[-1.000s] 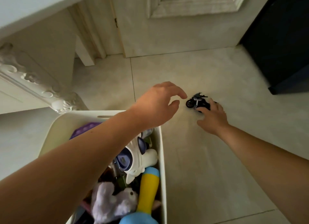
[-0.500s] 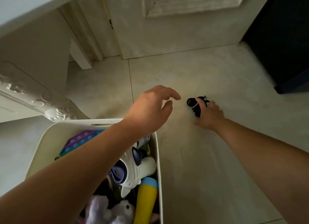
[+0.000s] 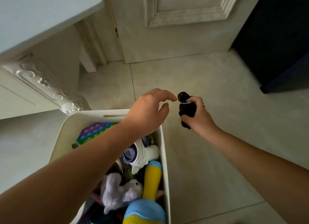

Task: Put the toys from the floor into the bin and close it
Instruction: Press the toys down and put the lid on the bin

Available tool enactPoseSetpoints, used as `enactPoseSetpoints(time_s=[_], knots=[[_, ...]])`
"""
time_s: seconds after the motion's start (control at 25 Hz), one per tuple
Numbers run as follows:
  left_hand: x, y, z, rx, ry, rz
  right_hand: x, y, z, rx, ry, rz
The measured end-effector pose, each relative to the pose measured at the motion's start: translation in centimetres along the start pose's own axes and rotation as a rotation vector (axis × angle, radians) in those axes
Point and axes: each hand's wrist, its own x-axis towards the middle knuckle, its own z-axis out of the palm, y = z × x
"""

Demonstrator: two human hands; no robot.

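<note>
black toy [image 3: 187, 108] half hidden inside the curled right grip [image 3: 199, 119], left grip [image 3: 147, 113] loose and empty over the bin [image 3: 66, 137]

Open floor [image 3: 209, 157] to the right of the bin [image 3: 70, 132] gives free passage. The bin's mouth is filled high with toys [image 3: 120, 190] and crossed by the left forearm [image 3: 83, 165]. A carved cabinet [image 3: 41, 80] crowds the bin's far-left corner.

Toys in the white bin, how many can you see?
4: a rainbow pop-it at the far end, a white robot midway, a lilac plush nearer, a yellow-and-blue toy along the right wall. More may hide underneath.
</note>
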Motion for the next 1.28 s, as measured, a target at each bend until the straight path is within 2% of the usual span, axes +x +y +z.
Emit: enactPoseSetpoints(time_s=[0.08, 0.16, 0.24, 0.36, 0.48, 0.6, 0.76, 0.88, 1.0, 1.08, 1.2, 1.28], knots=[[-2.0, 1.1, -1.7, 0.036, -0.039, 0.021, -3.1, -4.3, -0.6, 0.016, 0.055, -0.115], [-4.2, 2.0, -4.4, 0.058, -0.086, -0.033, -6.3, -8.7, -1.1, 0.017, 0.058, -0.208], [-6.8, 2.4, -7.1, 0.039, -0.122, -0.154, -9.5, -12.6, -0.9, -0.005, -0.048, -0.245], [-11.1, 1.2, -10.5, 0.028, -0.228, -0.340, -14.1, -15.3, 1.7, -0.104, -0.340, -0.233], [-14.5, -1.3, -11.9, 0.180, -0.335, -0.374, -16.5, -14.8, 4.9, -0.397, -0.529, -0.359], [-16.9, -3.5, -11.7, 0.198, -0.423, -0.448, -16.2, -13.5, 7.2, -0.740, -0.605, -0.473], [-18.6, -5.4, -10.1, 0.102, -0.454, -0.376, -15.3, -12.0, 8.3, -0.678, -0.563, -0.488], [-18.4, -7.1, -9.1, 0.238, -0.424, -0.417, -14.9, -11.1, 8.7, -0.656, -0.548, -0.507], [-18.3, -7.8, -8.7, 0.296, -0.490, -0.449, -14.7, -10.2, 8.6, -0.649, -0.566, -0.495], [-18.4, -8.0, -8.8, 0.353, -0.500, -0.457, -14.8, -10.0, 8.6, -0.727, -0.562, -0.516], [-18.5, -7.5, -8.4, 0.425, -0.494, -0.476, -15.2, -10.0, 8.9, -0.897, -0.483, -0.566], [-18.4, -6.9, -8.5, 0.432, -0.424, -0.474, -14.7, -11.0, 8.6, -0.857, -0.310, -0.649]])
